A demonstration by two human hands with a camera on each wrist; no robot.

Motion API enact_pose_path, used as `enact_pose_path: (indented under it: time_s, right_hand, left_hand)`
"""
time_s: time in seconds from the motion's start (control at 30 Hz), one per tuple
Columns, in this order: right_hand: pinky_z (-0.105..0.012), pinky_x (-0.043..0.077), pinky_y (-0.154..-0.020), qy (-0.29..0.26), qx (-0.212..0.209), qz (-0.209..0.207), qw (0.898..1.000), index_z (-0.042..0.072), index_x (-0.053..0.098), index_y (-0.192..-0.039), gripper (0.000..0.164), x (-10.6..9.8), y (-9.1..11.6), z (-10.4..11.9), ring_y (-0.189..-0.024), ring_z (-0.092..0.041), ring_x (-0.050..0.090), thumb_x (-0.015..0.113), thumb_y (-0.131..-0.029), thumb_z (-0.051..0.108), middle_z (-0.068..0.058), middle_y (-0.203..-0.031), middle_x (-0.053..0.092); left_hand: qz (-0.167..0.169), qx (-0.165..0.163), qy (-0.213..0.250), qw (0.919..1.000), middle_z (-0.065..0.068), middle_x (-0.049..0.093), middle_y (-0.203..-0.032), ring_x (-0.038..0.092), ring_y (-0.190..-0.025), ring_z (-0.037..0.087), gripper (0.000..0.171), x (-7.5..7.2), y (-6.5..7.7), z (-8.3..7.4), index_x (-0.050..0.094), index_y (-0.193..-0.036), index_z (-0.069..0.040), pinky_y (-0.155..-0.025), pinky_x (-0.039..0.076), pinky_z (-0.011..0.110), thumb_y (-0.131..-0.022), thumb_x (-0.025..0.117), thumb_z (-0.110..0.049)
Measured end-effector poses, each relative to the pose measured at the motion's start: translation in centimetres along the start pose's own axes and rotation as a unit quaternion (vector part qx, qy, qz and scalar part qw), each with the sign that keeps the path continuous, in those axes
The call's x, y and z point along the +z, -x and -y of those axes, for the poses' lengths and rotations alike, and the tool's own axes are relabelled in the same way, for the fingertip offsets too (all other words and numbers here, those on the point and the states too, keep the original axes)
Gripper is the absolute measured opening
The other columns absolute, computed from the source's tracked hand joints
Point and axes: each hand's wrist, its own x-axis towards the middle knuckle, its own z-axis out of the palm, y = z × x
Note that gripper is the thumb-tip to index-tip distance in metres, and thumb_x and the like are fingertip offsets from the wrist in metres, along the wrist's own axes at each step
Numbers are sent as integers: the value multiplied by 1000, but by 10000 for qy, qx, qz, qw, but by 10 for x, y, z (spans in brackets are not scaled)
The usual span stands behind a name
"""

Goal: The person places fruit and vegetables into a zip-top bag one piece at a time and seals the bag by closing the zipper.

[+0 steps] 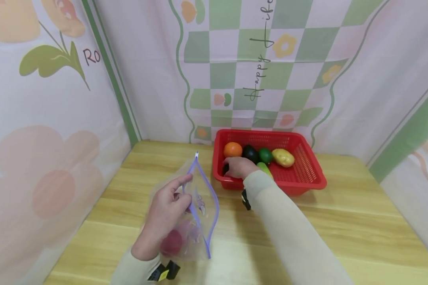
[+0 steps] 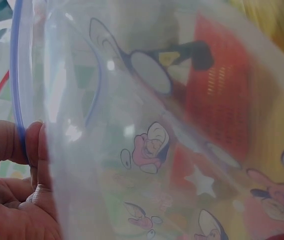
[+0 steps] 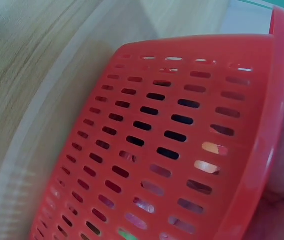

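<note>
My left hand point(image 1: 167, 208) pinches the purple-edged mouth of a clear zip bag point(image 2: 97, 165) between thumb and fingers. The bag has cartoon prints, its mouth gapes, and a round reddish fruit point(image 1: 172, 242) lies inside. My right hand point(image 1: 239, 167) reaches over the near rim of a red plastic basket point(image 1: 312, 174), its fingers curled over a dark fruit point(image 1: 226, 169) at the left end. That fruit is mostly hidden; dark patches show through the basket's slots in the right wrist view. Around the hand are an orange point(image 1: 232, 150), a blackish oval fruit point(image 1: 250, 153) and a light green fruit point(image 1: 264, 169).
Farther right in the basket lie a dark green fruit point(image 1: 265, 156) and a yellow oval one point(image 1: 283, 158). The basket stands at the back of a wooden table point(image 1: 356, 213). A patterned curtain point(image 1: 253, 71) hangs behind and along the sides.
</note>
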Motion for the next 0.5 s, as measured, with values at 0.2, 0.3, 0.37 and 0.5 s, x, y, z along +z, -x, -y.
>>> enact_pose_path:
  time_s: [0.2,0.3,0.37,0.5]
  right_hand:
    - [-48,44,-96,-77,111,207,9997,24,56,-133,49,0,-3,1,-105,-28,50,71,-87,25,-7,-113,58]
    - [-49,44,-95,-96,153,331,9993,23,58,-129,44,0,-4,2,-105,-27,50,71,-87,24,-6,-111,57]
    - [-48,44,-94,-111,159,383,9991,22,60,-125,40,-1,-4,3,-104,-27,50,70,-87,23,-5,-110,57]
    - [-47,45,-91,-84,91,402,9991,21,61,-119,33,-1,-5,4,-102,-26,51,68,-87,20,-5,-108,58]
  left_hand:
    - [-41,-102,-50,9999,11,53,-53,43,-41,14,52,1,0,2,58,-131,-25,-37,30,20,-84,56,-3]
    - [-52,-95,-63,9999,10,50,-51,41,-40,13,52,1,0,2,58,-131,-24,-37,29,20,-83,56,-3]
    - [-49,-71,-59,9999,7,49,-50,40,-40,13,52,1,0,1,58,-131,-25,-37,29,21,-83,56,-4]
    - [33,18,38,10000,7,52,-51,43,-41,15,52,0,1,1,59,-130,-26,-37,31,22,-83,56,-4]
